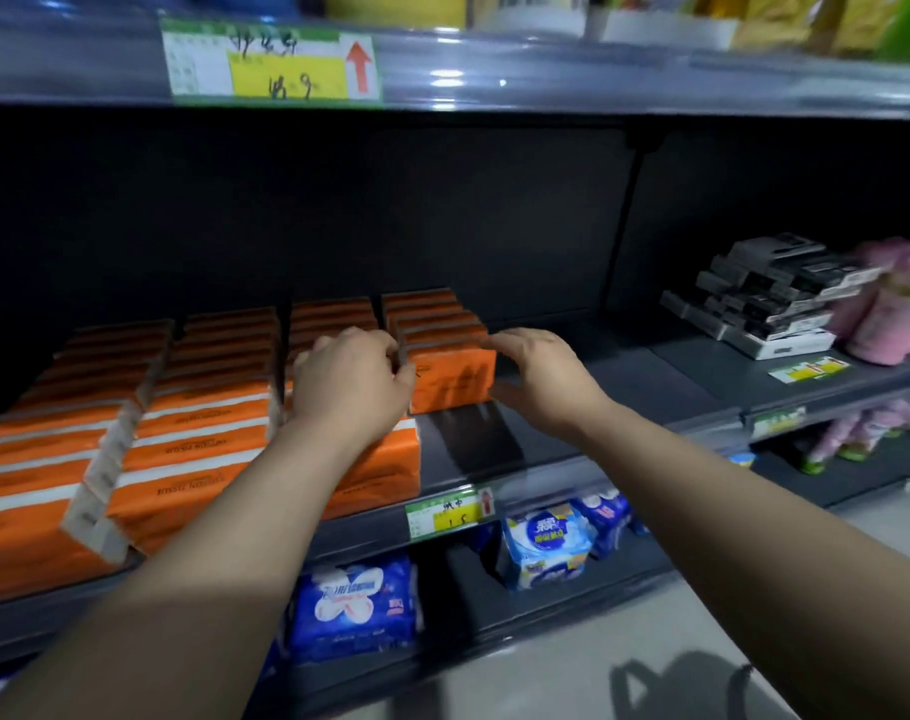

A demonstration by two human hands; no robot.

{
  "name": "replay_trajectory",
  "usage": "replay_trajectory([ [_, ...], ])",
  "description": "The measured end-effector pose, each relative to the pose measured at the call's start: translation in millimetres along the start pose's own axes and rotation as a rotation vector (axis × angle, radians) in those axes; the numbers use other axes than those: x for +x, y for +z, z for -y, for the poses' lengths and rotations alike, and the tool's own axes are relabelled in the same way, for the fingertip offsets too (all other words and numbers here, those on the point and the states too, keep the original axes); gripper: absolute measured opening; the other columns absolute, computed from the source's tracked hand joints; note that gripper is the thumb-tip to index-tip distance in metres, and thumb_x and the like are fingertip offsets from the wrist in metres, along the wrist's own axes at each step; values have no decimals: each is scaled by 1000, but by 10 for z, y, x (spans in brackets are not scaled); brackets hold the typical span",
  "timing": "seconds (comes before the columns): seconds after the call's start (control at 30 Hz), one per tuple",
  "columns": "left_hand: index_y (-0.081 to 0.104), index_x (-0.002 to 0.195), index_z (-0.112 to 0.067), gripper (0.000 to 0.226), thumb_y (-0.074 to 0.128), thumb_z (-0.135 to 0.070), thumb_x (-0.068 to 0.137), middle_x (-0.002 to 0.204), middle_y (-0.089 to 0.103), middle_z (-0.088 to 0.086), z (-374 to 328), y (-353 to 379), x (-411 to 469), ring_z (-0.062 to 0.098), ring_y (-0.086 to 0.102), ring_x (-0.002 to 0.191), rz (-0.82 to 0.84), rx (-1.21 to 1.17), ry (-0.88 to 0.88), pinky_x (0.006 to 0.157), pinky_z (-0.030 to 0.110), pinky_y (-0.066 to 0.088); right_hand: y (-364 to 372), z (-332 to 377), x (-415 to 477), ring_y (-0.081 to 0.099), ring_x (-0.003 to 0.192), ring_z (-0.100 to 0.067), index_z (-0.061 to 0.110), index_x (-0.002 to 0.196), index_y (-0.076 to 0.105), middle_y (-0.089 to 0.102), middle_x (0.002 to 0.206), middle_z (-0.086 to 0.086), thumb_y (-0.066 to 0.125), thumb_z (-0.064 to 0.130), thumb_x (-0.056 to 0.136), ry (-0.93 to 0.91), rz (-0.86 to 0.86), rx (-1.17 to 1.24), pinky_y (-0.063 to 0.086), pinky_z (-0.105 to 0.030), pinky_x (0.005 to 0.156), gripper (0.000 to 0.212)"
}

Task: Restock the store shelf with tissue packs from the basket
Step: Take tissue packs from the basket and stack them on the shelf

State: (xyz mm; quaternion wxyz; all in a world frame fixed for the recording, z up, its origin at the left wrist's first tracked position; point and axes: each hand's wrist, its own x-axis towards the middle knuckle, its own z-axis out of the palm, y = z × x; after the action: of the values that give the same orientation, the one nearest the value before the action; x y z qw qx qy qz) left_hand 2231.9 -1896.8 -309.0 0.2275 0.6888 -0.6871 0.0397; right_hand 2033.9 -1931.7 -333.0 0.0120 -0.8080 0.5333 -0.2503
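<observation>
Reaching into the dark shelf (494, 449) at the middle of the frame, the person is working both hands on the front pack (455, 381) of the rightmost row of orange tissue packs (198, 423); the left hand (351, 379) is curling its fingers over that pack's left end and appears to be pinching it, though the fingertips are hiding behind the knuckles; the right hand (544, 376) is hovering released at the pack's right end, fingers spread and thumb low, one fingertip touching or just short of the top corner, I cannot tell which; the packs are standing on edge in four rows across the left half of the shelf, and the rightmost row is stopping short of the front lip, leaving bare shelf ahead of it; the basket is not showing anywhere in the frame; judging by the creased film wrap, these packs are probably feeling light and soft, giving under a squeeze, with a slick skin that is likely sliding easily on the shelf; the two short ends are looking like the best places to take hold, with flat fingers pressing inward instead of pinching the film; a yellow and green price tag (450, 511) is sitting on the shelf lip below; blue packs (357, 605) are lying on the lower shelf; black boxes (775, 298) and pink packs (889, 309) are filling the right of the frame.
</observation>
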Motion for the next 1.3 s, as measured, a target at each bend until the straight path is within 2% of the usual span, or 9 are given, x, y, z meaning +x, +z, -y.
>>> replay_trajectory([
  [0.13, 64, 115, -25, 36, 55, -44, 86, 117, 63, 7, -370, 40, -312, 33, 54, 111, 46, -25, 89, 91, 37, 42, -342, -144, -570, 50, 123, -25, 19, 131, 55, 58, 132, -5, 71, 19, 77, 84, 8, -16, 35, -36, 106, 57],
  [0.23, 64, 115, -24, 36, 55, -44, 86, 119, 63, 6, -727, 169, -620, 32, 55, 113, 88, -82, 179, 93, 37, 43, -599, -344, -1133, 49, 125, -24, 18, 134, 53, 55, 135, -6, 68, 20, 80, 197, 55, -53, 33, -29, 103, 56],
  [0.47, 65, 107, -23, 32, 52, -43, 86, 113, 63, 4, -1815, 753, -1485, 30, 55, 108, 271, -130, 445, 87, 36, 43, -1036, -1050, -2764, 58, 110, -27, 20, 133, 54, 58, 132, -5, 69, 21, 83, 540, 187, -134, 38, -27, 90, 53],
  [0.67, 64, 107, -19, 31, 52, -39, 86, 110, 62, 6, -2718, 1358, -2179, 29, 55, 108, 484, -163, 615, 85, 36, 46, -1185, -1594, -4017, 55, 119, -24, 24, 133, 53, 59, 131, -4, 68, 23, 83, 816, 315, -137, 42, -28, 96, 52],
  [0.77, 65, 107, -19, 30, 54, -36, 85, 109, 62, 5, -3057, 1738, -2413, 28, 57, 106, 599, -204, 640, 83, 35, 49, -1235, -1844, -4311, 56, 118, -22, 23, 134, 52, 58, 133, -3, 68, 24, 84, 907, 316, -101, 43, -29, 97, 52],
  [1.0, 55, 122, -14, 41, 60, -31, 86, 123, 59, 7, -3621, 2670, -2733, 27, 55, 115, 871, -184, 610, 92, 35, 48, -1160, -2426, -4710, 55, 119, -20, 22, 132, 54, 59, 131, -2, 70, 24, 83, 1021, 299, 13, 44, -29, 99, 52],
  [1.13, 49, 130, -16, 54, 65, -39, 83, 129, 54, 9, -3752, 3157, -2824, 29, 50, 120, 947, -17, 586, 97, 39, 45, -1022, -2668, -4922, 53, 120, -19, 25, 134, 51, 55, 135, -1, 68, 26, 85, 1074, 337, 30, 39, -22, 91, 51],
  [1.23, 46, 132, -17, 55, 63, -39, 84, 130, 52, 7, -3807, 3403, -2873, 30, 46, 121, 976, 24, 589, 98, 39, 43, -954, -2791, -5027, 56, 114, -20, 25, 134, 52, 55, 134, -1, 66, 24, 85, 1110, 392, 35, 42, -25, 87, 51],
  [1.3, 40, 135, -18, 56, 60, -37, 86, 132, 50, 7, -3829, 3542, -2913, 30, 45, 122, 994, 27, 585, 98, 39, 41, -929, -2860, -5073, 56, 115, -21, 25, 134, 52, 56, 133, -1, 66, 24, 84, 1128, 416, 25, 44, -27, 90, 51],
])
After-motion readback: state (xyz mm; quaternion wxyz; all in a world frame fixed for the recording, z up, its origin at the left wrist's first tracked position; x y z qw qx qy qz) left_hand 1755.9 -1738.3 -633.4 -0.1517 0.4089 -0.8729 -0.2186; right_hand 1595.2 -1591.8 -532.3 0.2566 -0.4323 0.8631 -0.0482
